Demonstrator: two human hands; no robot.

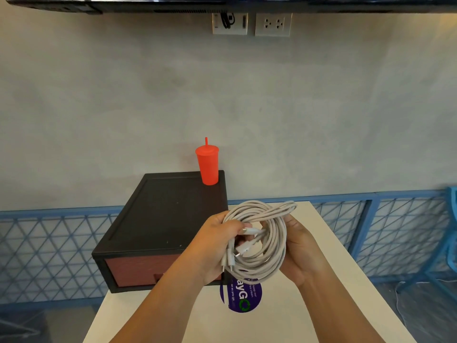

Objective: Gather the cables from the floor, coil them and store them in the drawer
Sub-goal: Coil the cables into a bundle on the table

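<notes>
A coil of white cables (268,241) hangs in the air above a white table (309,315), several loops thick, with plug ends dangling at its lower left. My left hand (212,246) grips the coil's left side, thumb over the loops. My right hand (300,253) cups the coil from the right and behind. Just left of the hands, a black drawer box (158,219) with a reddish-brown drawer front (133,269) sits on the table, its drawer closed. My left wrist hides part of the drawer front.
A red tumbler with a straw (207,164) stands on the box's back right corner. A purple round sticker (243,297) lies on the table below the coil. Blue lattice railing (395,226) runs behind, a blue chair (452,243) at right. A thin white cable (398,300) lies on the floor at right.
</notes>
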